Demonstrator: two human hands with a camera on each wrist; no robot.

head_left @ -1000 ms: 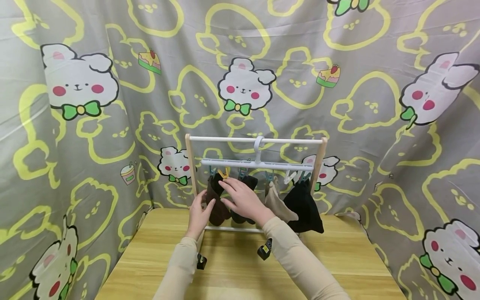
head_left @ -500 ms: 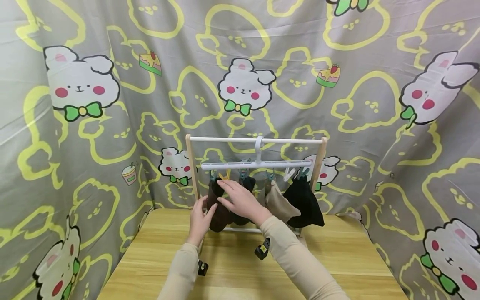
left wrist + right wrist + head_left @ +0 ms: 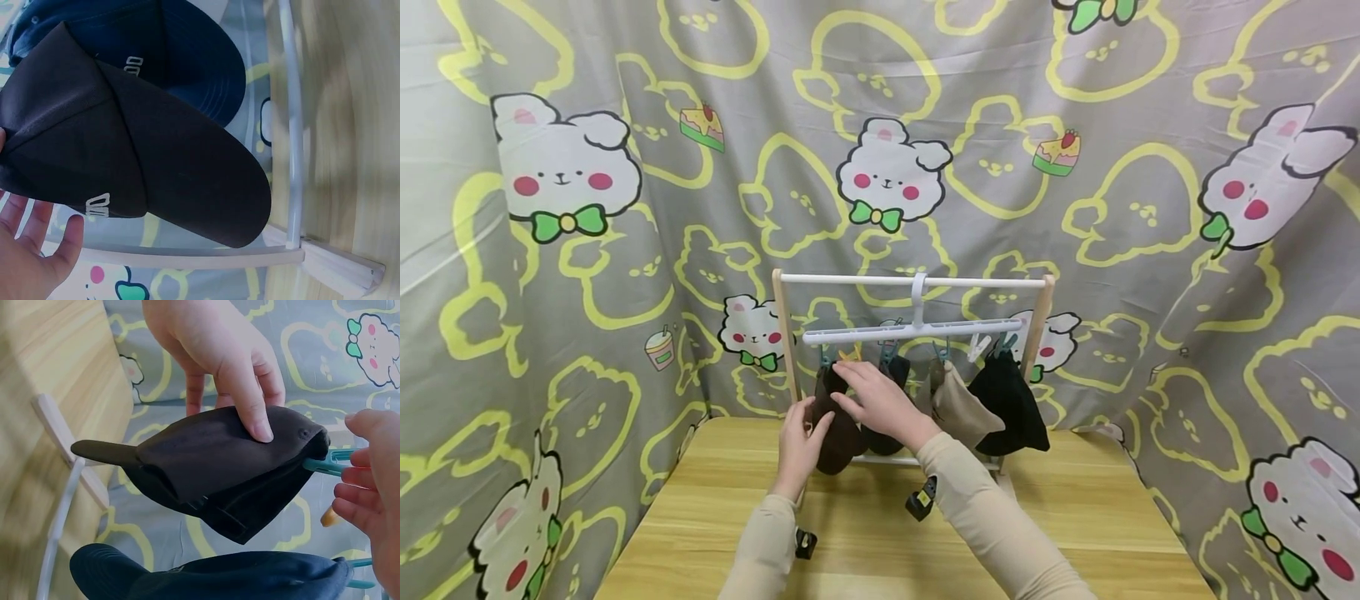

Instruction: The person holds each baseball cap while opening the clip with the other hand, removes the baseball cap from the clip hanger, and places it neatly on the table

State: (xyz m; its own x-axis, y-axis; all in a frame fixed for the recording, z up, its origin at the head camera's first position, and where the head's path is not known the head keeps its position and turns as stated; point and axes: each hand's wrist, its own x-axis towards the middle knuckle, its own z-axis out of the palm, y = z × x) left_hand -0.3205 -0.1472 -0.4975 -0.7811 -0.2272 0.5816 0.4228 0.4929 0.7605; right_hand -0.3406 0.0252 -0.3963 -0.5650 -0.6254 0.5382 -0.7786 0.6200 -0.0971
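Note:
A dark brown cap hangs brim down at the left end of a pale hanger bar, held by a teal clothespin. My left hand is at the cap's left side, thumb over its face and fingers at its edge and partly behind it, without a visible squeeze. Close to the clothespin, my right hand has its fingers loosely bent and its thumb apart, gripping nothing visible. Just right of the brown cap hangs a navy cap, partly hidden by my right hand in the head view.
The hanger hooks onto a rack's white top rod. Farther right hang a beige cloth item and a black one. A yellow clothespin and a white clothespin are on the bar. Below is a wooden table.
The hanger has swung, its left end toward me and its right end away. The brown cap has come forward and lower in view. Both hands have shifted only slightly.

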